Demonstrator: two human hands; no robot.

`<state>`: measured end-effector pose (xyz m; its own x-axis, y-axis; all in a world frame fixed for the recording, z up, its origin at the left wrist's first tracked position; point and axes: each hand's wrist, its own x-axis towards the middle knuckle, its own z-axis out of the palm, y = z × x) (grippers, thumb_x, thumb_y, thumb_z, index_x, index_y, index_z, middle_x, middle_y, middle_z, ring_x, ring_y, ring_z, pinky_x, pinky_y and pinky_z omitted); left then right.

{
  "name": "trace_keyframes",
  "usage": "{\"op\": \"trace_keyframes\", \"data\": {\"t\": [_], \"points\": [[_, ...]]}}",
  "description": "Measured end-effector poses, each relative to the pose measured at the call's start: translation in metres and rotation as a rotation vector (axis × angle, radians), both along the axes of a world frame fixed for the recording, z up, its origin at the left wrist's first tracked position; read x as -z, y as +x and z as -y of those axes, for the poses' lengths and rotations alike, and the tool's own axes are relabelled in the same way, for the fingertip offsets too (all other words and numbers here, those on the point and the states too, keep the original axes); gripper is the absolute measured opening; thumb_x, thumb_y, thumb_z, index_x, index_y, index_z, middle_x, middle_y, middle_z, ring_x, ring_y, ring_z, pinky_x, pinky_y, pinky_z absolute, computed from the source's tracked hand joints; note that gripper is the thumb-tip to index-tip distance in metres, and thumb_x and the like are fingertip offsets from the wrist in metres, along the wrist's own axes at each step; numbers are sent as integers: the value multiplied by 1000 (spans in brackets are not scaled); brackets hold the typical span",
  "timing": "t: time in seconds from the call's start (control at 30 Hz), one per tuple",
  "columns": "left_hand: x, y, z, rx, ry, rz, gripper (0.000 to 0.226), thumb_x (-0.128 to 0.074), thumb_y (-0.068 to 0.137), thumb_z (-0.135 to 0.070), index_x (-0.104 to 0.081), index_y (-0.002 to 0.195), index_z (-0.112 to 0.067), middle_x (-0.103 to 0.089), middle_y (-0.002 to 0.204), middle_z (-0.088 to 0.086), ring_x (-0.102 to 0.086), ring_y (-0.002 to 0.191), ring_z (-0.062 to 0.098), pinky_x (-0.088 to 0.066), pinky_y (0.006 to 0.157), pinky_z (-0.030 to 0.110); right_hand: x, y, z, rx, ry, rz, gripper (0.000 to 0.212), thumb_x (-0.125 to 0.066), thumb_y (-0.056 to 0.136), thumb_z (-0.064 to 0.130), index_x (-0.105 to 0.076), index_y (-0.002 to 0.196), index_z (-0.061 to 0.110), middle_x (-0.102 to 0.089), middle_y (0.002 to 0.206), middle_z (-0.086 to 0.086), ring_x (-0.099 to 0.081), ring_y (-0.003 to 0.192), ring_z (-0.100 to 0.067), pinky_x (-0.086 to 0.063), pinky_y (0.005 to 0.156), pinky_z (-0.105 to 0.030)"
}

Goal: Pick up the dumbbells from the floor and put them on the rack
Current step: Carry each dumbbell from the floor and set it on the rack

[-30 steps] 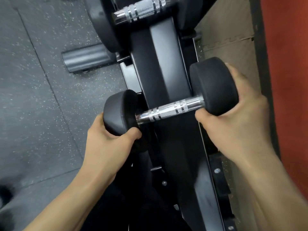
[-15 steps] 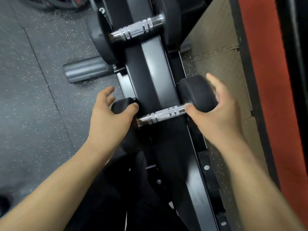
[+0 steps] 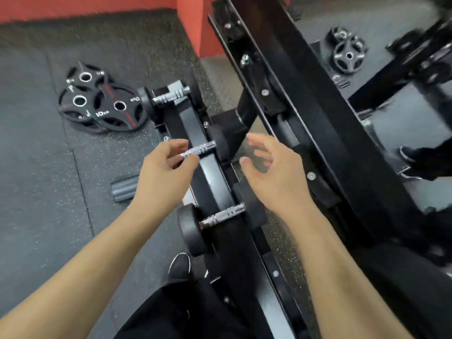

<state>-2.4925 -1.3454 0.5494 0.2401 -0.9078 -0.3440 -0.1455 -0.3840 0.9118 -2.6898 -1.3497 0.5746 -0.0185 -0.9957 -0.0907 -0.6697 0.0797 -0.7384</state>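
Observation:
Three black dumbbells with knurled chrome handles lie across the low black rack (image 3: pixel 212 177). The nearest dumbbell (image 3: pixel 221 216) rests on the rack below my hands, free of both. A middle dumbbell (image 3: pixel 203 149) and a far dumbbell (image 3: pixel 171 95) sit further along the rail. My left hand (image 3: pixel 163 172) hovers over the left end of the middle dumbbell, fingers loosely curled, holding nothing. My right hand (image 3: pixel 271 170) floats open to the right of the rack, fingers spread.
Black weight plates (image 3: pixel 97 104) are stacked on the rubber floor at the left. A grey rack foot (image 3: pixel 123 188) sticks out leftward. A taller black rack frame (image 3: pixel 305 113) rises on the right, with more plates (image 3: pixel 347 55) behind. My shoe (image 3: pixel 179 265) stands by the rack.
Both hands let go of the nearest dumbbell, which now rests on the rack, and lifted away. The view pulled back and up, showing more dumbbells and the floor plates.

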Motion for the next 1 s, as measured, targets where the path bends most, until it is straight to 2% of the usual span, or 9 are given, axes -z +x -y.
{"op": "trace_keyframes", "data": {"t": [0.07,0.17,0.33,0.53,0.6,0.7,0.77,0.9,1.0], "points": [[-46,7,2,41,-75,14,22,-67,97,-20,-66,118,-27,-70,121,-7,-64,119,14,-58,84,22,-47,9,-3,-39,-46,-8,45,-68,96,26,-61,141,30,-66,133,16,-62,119,-4,-51,105,-29],[-112,20,0,73,-201,38,20,-67,96,-24,-69,113,-33,-72,120,-9,-66,119,12,-53,103,36,-111,19,-3,-77,-132,-16,43,-67,97,27,-62,139,30,-66,130,17,-63,118,-4,-52,104,-29],[-206,58,-27,24,-388,120,21,-64,98,-26,-66,118,-33,-70,116,-16,-66,106,1,-53,77,27,-193,49,-7,-141,-287,-3,40,-68,95,30,-65,135,34,-69,124,17,-65,111,-4,-54,103,-33],[-296,137,-90,-136,-535,279,27,-68,97,-28,-60,121,-38,-65,127,-15,-63,96,-9,-48,73,6,-262,120,-29,-292,-419,68,39,-70,94,30,-67,133,31,-69,119,14,-68,105,-8,-52,98,-30],[-321,170,-116,-206,-554,346,30,-67,97,-29,-60,126,-34,-64,128,-14,-61,90,-7,-47,65,7,-283,157,-35,-350,-475,103,38,-70,94,30,-67,132,29,-70,124,11,-69,105,-11,-53,99,-31],[-354,234,-168,-330,-555,429,38,-66,98,-32,-59,135,-29,-63,132,-11,-62,92,-1,-46,68,18,-313,233,-51,-456,-532,170,38,-70,93,29,-68,131,25,-71,129,4,-71,106,-17,-55,100,-40],[-372,277,-202,-415,-540,468,39,-66,98,-33,-59,135,-30,-63,133,-10,-65,99,6,-47,70,21,-331,287,-67,-537,-533,198,39,-70,93,29,-67,132,24,-72,129,2,-71,104,-17,-54,100,-39],[-402,374,-291,-632,-545,582,40,-64,98,-32,-58,137,-28,-63,131,-11,-64,97,3,-46,67,12,-364,419,-119,-767,-567,231,39,-68,95,30,-66,133,23,-72,128,3,-70,107,-19,-53,101,-38],[-420,443,-359,-733,-527,692,41,-63,99,-32,-57,140,-26,-62,131,-9,-64,101,7,-45,70,14,-381,518,-166,-917,-571,300,39,-67,95,30,-66,133,23,-71,127,4,-70,106,-17,-54,101,-39]]}}
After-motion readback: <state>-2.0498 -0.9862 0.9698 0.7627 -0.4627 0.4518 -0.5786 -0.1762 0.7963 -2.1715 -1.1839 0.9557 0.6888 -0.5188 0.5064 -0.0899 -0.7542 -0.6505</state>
